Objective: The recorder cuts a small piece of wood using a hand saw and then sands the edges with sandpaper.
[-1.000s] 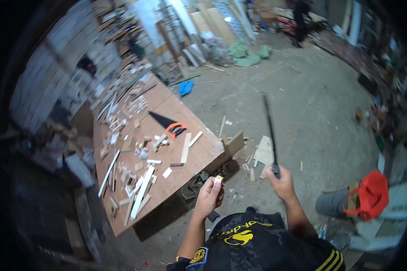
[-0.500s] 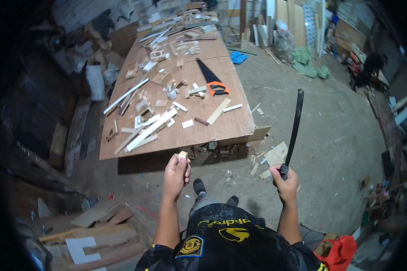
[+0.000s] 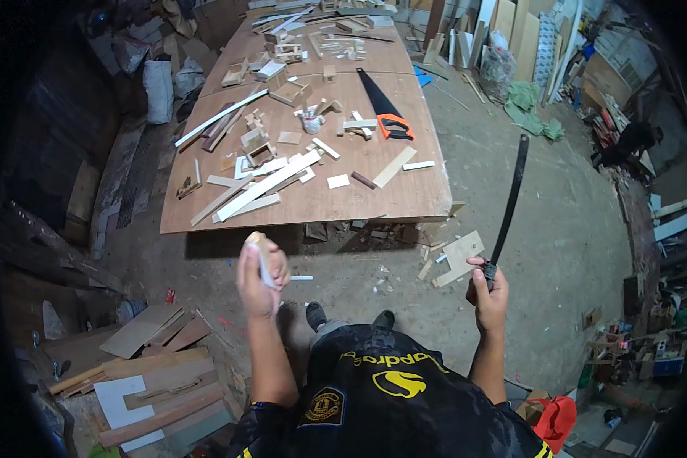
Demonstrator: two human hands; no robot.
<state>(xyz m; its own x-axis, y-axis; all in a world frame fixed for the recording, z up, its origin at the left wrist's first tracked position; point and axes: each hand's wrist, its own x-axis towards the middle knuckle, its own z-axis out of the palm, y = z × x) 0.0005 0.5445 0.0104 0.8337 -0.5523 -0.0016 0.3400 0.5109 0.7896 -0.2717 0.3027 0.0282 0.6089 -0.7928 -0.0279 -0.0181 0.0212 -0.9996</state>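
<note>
In my left hand [image 3: 261, 278] is a small wood piece [image 3: 259, 243], tan at its upper end with a whitish side along the fingers. The fingers are closed around it, hiding part of its length. My right hand [image 3: 490, 296] grips the lower end of a long black strip [image 3: 511, 202], slightly curved and rising away from me. At the grip, a dark lumpy part shows between thumb and fingers; I cannot tell what it is. Both hands are in the air between my body and the table [image 3: 320, 204], the left just short of its front edge.
On the table lie a handsaw [image 3: 385, 114] with an orange handle, a small white pot [image 3: 311, 122], a long pale strip [image 3: 271, 185] and many wood offcuts. Boards [image 3: 156, 382] are piled at lower left. A plywood scrap [image 3: 459, 256] lies on the floor, and a red item [image 3: 555, 420] at lower right.
My left hand has moved left and turned, showing more of the wood piece's length. My right hand still holds the black strip upright. The whole view has shifted slightly.
</note>
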